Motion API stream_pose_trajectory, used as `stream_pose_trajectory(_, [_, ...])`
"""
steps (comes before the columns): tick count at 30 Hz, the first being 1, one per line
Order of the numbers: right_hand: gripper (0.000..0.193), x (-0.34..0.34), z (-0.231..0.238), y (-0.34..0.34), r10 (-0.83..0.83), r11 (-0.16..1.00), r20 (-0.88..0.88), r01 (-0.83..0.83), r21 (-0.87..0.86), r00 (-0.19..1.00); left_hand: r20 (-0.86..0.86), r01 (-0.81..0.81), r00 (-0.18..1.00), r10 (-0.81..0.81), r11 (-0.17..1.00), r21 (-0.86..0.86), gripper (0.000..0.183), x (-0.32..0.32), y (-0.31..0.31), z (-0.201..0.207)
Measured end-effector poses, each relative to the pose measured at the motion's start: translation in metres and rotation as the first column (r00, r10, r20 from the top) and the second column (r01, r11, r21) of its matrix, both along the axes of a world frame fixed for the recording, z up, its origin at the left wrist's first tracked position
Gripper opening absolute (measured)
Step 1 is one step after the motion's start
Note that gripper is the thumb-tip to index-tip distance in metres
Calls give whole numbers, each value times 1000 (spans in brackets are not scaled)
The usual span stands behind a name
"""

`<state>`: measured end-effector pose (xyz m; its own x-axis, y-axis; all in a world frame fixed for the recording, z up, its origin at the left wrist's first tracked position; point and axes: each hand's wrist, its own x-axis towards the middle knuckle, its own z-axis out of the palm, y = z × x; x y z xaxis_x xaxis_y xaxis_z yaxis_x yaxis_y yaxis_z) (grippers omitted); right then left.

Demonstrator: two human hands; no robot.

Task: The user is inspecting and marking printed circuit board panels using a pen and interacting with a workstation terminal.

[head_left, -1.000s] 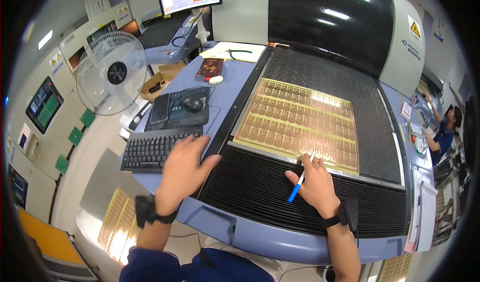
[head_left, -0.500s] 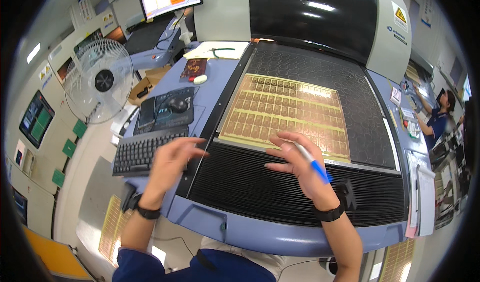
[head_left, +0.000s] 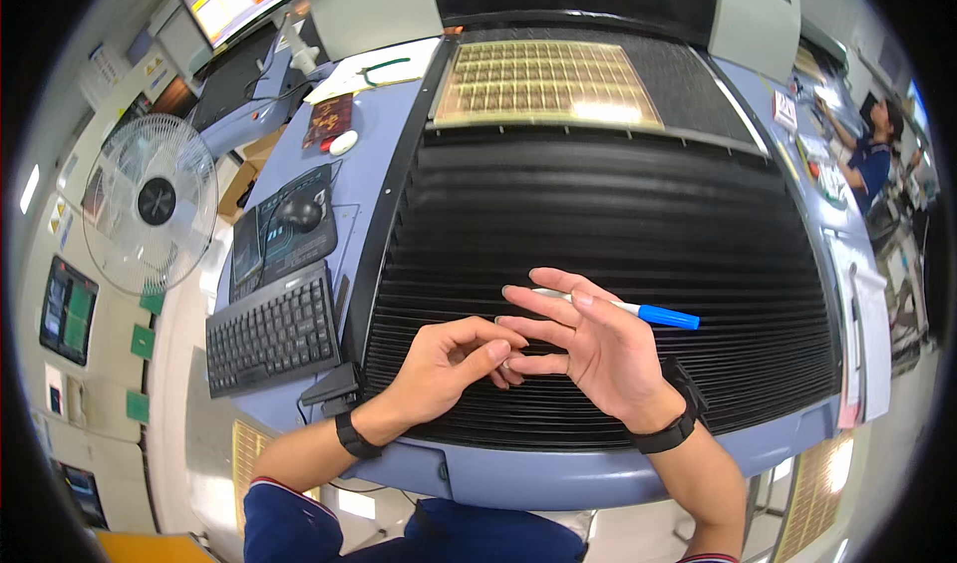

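The pen (head_left: 618, 309) looks smooth white plastic (glossy blue cap), lying over the matt black ribbed cover (head_left: 618, 204).

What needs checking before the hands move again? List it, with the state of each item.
1. Pen secure in the right hand: ok, held between the fingers, blue cap pointing right.
2. Left hand free: ok, it holds nothing and touches the right hand's fingers.
3. Gold panel flat on the far end of the ribbed black surface: ok.
4. Ribbed surface between hands and panel unobstructed: ok.
5. Keyboard out of the way: ok, left of the hands.
6. Pen cap fully seated: cannot tell.
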<state>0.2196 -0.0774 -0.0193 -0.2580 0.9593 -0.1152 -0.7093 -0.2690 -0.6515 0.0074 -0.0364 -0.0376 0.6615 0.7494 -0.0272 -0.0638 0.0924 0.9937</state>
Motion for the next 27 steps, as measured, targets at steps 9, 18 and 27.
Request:
stream_pose_trajectory(9, [58,-1,0,-2,-35,993,-66,27,-119,997,13,24,1000,-22,979,-203,29,-1,-4,-4])
stream_pose_trajectory(18, [54,2,-3,0,9,994,-97,-19,-105,995,48,48,998,-40,983,-179,30,-2,-3,-5])
stream_pose_trajectory(27, [54,-1,-3,-1,-16,997,-24,14,-82,1000,74,67,996,-54,981,-182,29,-5,-1,-5])
